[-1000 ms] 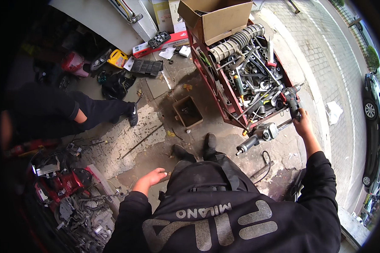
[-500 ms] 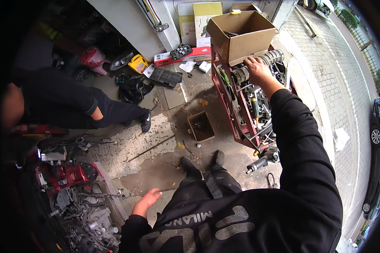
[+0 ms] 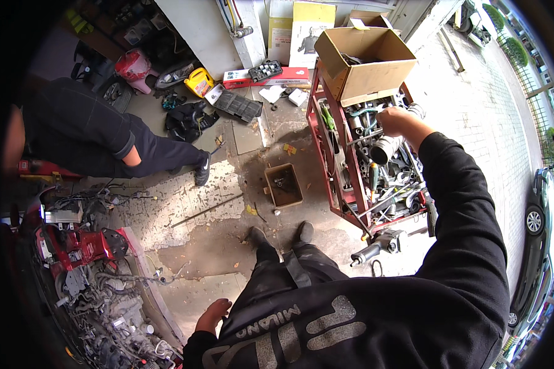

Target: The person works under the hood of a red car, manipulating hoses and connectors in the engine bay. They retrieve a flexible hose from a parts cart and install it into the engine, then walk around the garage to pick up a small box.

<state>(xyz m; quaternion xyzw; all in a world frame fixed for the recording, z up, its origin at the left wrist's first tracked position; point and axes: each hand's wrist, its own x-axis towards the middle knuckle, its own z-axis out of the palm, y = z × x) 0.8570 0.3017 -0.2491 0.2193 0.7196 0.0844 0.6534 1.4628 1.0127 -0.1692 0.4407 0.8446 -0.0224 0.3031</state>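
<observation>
Head view: the right hand (image 3: 396, 121) is over the red tool cart (image 3: 350, 216), fingers curled, grip undeterminable, beside the ribbed hose (image 3: 387, 148) atop the tools (image 3: 402, 173). The left hand (image 3: 213, 313) hangs low, half-open, empty.

A worker's 2 hands are set well apart, 1 raised toward the upper right of the frame and 1 low at left of center. The right arm (image 3: 465, 197) extends in a shallow curve from the lower right, its dark sleeve ending short of the bare wrist (image 3: 423, 130). The right hand (image 3: 396, 122) shows its back, fingers curled under, tips hidden. The left hand (image 3: 212, 315) hangs near the lower edge, fingers loosely bent.
</observation>
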